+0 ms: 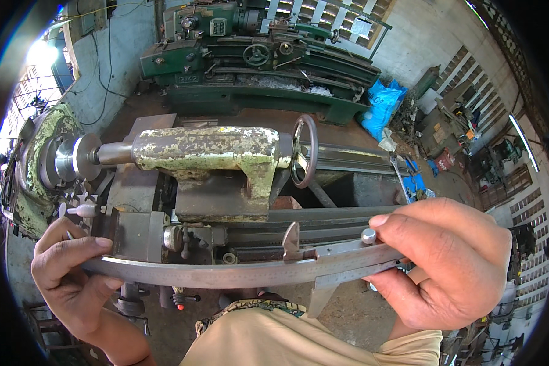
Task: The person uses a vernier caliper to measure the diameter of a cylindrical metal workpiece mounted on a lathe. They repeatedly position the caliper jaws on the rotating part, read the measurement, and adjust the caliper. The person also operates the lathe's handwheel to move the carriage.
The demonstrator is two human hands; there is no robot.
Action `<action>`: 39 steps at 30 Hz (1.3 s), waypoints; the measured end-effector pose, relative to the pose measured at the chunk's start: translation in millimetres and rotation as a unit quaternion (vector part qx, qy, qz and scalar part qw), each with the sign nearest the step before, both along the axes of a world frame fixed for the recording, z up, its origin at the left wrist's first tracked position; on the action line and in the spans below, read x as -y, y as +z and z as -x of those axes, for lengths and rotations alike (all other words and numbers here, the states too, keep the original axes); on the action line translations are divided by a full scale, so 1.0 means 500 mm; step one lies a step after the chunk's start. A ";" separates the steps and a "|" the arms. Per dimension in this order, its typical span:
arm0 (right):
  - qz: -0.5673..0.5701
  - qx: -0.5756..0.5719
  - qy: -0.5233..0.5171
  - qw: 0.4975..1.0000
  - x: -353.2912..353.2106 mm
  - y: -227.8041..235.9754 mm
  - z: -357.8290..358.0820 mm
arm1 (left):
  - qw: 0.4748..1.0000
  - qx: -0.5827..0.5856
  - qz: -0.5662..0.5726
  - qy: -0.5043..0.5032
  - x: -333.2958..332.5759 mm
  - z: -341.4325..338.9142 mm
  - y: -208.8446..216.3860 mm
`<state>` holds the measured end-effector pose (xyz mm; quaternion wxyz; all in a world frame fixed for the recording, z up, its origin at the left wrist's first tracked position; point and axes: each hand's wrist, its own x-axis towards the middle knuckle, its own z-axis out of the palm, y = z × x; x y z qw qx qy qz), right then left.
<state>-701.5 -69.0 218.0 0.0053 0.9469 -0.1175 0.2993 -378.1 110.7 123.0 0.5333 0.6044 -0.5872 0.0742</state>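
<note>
Just above the left hand, at far left, a lathe headstock in flaking pale green paint, with bright round steel discs facing right. With the left hand, pinches the left end of a steel vernier caliper, thumb below and fingertip above. Beyond the left hand and to its right, a paint-chipped tailstock with spindle pointing left toward the discs; farther off, a large dark green lathe. Between the two hands, the caliper's beam, held roughly level in front of the lathe bed, with one short jaw pointing up and another, broader, pointing down over a beige shirt. Left of the right hand and beyond it, the tailstock's round handwheel; then, farther out, a bright blue plastic bag at the end of the green lathe. With the right hand, pinches the caliper's right end from above and below, a fingertip just beside a small silver knob. Contact of the other bent fingers with the metal: cannot tell. Well beyond the right hand, a red container.
</note>
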 end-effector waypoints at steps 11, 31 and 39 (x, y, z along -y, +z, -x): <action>0.003 -0.011 -0.001 1.000 0.004 0.002 0.019 | 1.000 -0.004 0.012 0.003 0.010 0.019 0.000; 0.019 0.010 0.013 1.000 0.012 -0.004 0.061 | 1.000 -0.018 -0.021 0.010 0.015 0.072 0.003; 0.023 0.008 0.010 1.000 0.019 0.000 0.084 | 1.000 -0.003 -0.014 0.006 0.024 0.091 0.004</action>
